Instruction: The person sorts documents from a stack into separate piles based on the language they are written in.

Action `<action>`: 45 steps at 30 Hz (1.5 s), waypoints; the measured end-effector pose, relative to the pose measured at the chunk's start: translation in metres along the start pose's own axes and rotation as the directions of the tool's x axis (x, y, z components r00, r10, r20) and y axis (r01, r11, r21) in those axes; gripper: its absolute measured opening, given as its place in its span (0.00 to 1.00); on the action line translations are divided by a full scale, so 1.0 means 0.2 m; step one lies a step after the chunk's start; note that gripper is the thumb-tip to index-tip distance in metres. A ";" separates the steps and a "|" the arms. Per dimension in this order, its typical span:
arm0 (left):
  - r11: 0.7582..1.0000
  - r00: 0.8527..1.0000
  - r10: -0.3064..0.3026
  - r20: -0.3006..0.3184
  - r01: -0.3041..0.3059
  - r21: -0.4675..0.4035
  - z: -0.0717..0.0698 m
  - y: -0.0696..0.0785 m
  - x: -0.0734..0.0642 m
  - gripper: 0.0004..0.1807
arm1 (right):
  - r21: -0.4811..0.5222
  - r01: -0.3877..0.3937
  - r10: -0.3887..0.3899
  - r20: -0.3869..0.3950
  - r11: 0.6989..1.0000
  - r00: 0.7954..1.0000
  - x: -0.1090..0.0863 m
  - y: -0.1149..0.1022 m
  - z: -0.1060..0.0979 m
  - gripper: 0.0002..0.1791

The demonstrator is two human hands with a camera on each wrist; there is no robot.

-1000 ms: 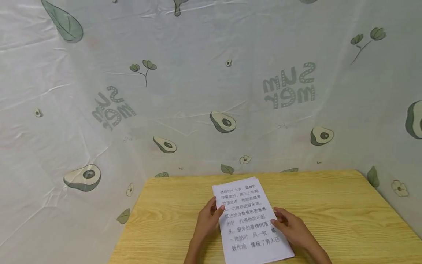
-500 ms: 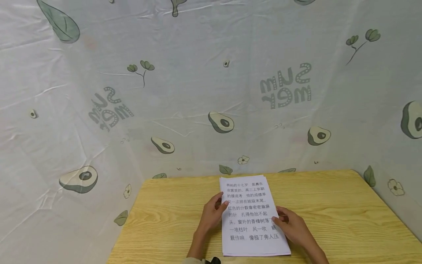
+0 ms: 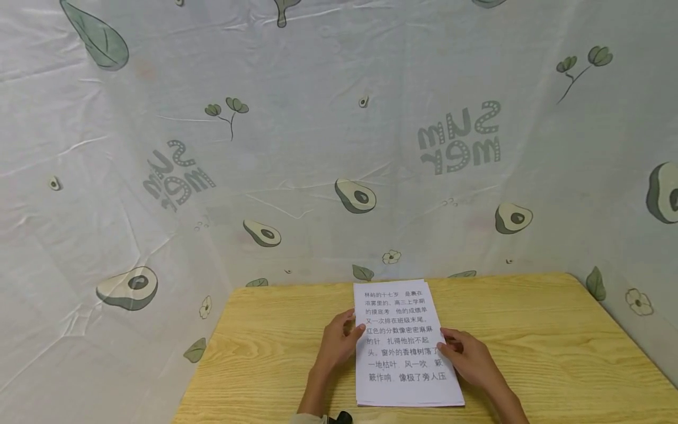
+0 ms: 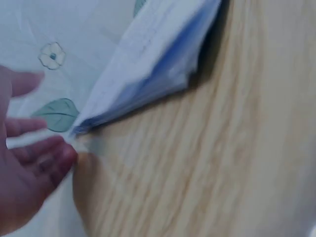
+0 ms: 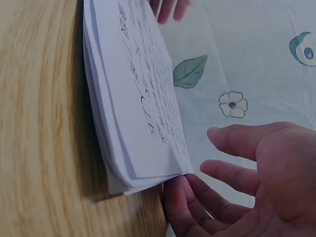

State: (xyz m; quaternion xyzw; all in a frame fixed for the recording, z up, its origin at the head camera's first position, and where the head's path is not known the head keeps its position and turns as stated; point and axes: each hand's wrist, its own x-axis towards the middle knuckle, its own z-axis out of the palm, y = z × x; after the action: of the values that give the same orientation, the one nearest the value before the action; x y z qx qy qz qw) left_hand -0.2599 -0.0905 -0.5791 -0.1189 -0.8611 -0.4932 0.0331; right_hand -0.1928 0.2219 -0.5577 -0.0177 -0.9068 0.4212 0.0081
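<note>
A person sits or stands before me at a wood-grain table (image 3: 535, 330), backed by a pale hanging sheet (image 3: 296, 159) printed with avocados, leaves and the mirrored word "summer". On the tabletop, straight ahead at twelve o'clock from the person, is a stack of printed paper (image 3: 402, 341), its top page carrying nine lines of large Chinese text. Taking the stack as a clock face, the left hand (image 3: 338, 340) is at nine, the right hand (image 3: 468, 354) at about three. Both have loose, uncurled fingers meeting the side edges, not wrapped around them. The wrist views show the layers slightly parted; whether every part lies flat I cannot tell.

The step in hand looks like steadying or squaring the pages. The next move seems to call for light, even pressure from both sides, so the loose layers align without buckling.
</note>
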 end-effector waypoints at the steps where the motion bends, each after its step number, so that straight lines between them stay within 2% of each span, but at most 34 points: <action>1: 1.000 1.000 -0.015 -0.017 0.016 0.017 -0.01 0.01 -0.01 0.33 | -0.008 0.003 -0.003 -0.001 1.000 1.000 0.01 0.00 0.00 0.28; 5: 0.996 0.998 -0.054 -0.041 0.057 0.075 -0.02 0.03 -0.05 0.30 | -0.040 0.003 -0.003 0.003 0.999 1.000 0.05 0.01 -0.02 0.29; 8: 0.991 0.998 -0.054 -0.023 0.056 0.125 -0.01 0.04 -0.08 0.27 | -0.048 -0.008 0.009 0.014 0.999 1.000 0.07 0.01 -0.02 0.30; 12: 0.985 0.999 -0.053 0.012 0.051 0.163 0.01 0.05 -0.11 0.14 | -0.033 -0.010 0.011 0.021 0.999 1.000 0.08 0.01 0.00 0.31; 17: 0.981 0.998 -0.068 0.017 0.064 0.185 0.01 0.05 -0.13 0.09 | -0.043 0.013 -0.012 0.017 0.999 1.000 0.07 0.00 0.03 0.30; 23: 0.977 0.999 -0.051 0.014 0.047 0.210 0.01 0.05 -0.13 0.17 | -0.090 0.028 -0.027 0.006 0.996 1.000 0.07 -0.01 0.02 0.30; 29: 0.969 0.999 -0.047 0.010 0.043 0.243 0.02 0.05 -0.13 0.26 | -0.063 0.019 -0.019 -0.006 0.998 1.000 0.06 -0.02 0.02 0.30; 37: 0.972 0.999 -0.038 -0.025 0.043 0.230 0.04 0.05 -0.13 0.27 | 0.000 -0.025 0.025 -0.043 1.000 0.999 0.06 -0.02 0.03 0.30; 42: 0.966 0.999 -0.025 -0.032 0.032 0.258 0.04 0.06 -0.14 0.22 | -0.073 -0.043 0.041 -0.024 0.996 0.999 0.06 -0.02 0.02 0.30; 45: 0.961 0.999 -0.043 -0.026 0.048 0.273 0.05 0.07 -0.14 0.19 | -0.111 -0.023 0.023 0.001 0.994 1.000 0.06 -0.02 0.02 0.30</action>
State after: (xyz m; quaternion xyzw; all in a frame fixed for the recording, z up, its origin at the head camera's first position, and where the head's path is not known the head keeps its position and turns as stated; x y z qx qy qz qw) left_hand -0.2285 -0.0795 -0.5775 -0.0885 -0.9232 -0.3712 0.0465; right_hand -0.2045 0.2171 -0.5570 -0.0281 -0.9285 0.3703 0.0013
